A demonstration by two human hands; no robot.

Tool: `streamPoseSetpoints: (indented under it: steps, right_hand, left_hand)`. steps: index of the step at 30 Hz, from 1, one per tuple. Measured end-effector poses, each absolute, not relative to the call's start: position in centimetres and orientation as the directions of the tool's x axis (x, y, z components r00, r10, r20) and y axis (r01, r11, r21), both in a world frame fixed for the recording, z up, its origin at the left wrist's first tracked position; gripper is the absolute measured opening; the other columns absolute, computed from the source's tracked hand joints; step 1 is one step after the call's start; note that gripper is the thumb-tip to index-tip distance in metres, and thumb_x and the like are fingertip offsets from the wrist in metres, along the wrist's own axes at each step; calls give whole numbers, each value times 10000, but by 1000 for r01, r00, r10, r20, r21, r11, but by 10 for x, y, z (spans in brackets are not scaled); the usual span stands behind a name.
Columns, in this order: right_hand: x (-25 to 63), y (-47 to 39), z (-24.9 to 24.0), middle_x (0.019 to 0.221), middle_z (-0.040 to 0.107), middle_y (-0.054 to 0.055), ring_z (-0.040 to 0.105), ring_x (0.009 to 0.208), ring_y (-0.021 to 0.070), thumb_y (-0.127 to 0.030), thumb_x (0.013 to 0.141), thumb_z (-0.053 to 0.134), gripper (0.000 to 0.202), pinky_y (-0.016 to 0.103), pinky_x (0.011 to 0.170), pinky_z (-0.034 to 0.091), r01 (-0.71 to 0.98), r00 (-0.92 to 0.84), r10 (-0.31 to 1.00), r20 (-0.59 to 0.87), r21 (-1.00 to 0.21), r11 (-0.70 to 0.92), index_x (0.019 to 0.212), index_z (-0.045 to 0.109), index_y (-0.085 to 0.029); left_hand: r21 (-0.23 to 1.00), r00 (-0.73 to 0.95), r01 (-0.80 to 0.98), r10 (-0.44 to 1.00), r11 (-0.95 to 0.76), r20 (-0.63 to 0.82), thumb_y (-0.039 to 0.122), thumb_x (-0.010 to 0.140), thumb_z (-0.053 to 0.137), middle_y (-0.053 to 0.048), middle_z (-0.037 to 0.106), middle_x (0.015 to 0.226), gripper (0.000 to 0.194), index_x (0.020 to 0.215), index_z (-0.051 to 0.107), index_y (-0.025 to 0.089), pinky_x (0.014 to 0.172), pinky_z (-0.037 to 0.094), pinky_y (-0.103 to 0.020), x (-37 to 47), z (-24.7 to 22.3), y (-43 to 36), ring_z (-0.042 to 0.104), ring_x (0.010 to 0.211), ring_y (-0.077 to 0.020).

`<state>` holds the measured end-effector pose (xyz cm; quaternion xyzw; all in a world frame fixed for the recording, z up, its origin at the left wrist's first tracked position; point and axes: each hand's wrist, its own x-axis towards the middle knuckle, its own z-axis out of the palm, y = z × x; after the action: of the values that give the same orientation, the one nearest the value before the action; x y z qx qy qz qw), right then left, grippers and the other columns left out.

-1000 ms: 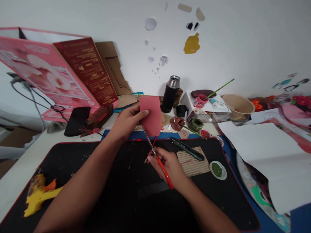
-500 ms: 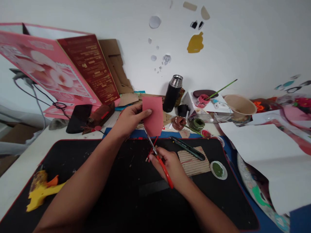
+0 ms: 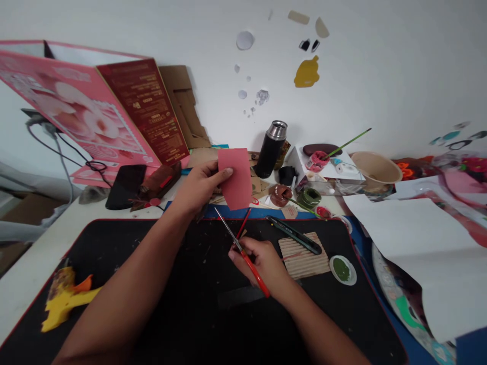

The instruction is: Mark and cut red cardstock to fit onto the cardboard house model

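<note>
Left hand (image 3: 205,183): fingers pinching pink paper (image 3: 239,185) by left edge, mid-frame. Right hand (image 3: 264,266): fingers gripping scissors (image 3: 249,262) just below, clear of paper. Risks: one-edge hold might let paper swivel; raised blades could nick left fingers.

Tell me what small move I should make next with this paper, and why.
I'd probably turn the paper a little with your left hand, offering its right side to the scissors in your right hand: the lower left edge slants inward, the right side looks straighter, and the scissors look clear of the paper.
</note>
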<state>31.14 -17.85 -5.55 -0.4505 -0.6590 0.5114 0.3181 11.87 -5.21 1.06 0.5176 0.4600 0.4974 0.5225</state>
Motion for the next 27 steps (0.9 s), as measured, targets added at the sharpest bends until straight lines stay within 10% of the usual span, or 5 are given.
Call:
streamPoseSetpoints:
  steps: [19,27]
  right_hand:
    - [323,-169,-58,850,786,118,806,763,290,-943,776,685,865,405,740,658,-357,-389,921,17,-925,-133,1171,680,-173]
    - [314,-177,-61,727,695,17,607,452,124,-821,920,662,681,226,439,503,-262,-328,941,-86,-949,-178,1135,658,-174]
  left_hand:
    - [923,-208,-316,965,-219,157,400,774,893,-64,787,878,287,927,800,176,631,574,-272,111,1,-37,676,701,-167]
    - [943,-191,-76,933,-325,306,439,876,823,-69,815,1040,303,1079,809,214,800,618,-342,123,9,-54,737,976,-248]
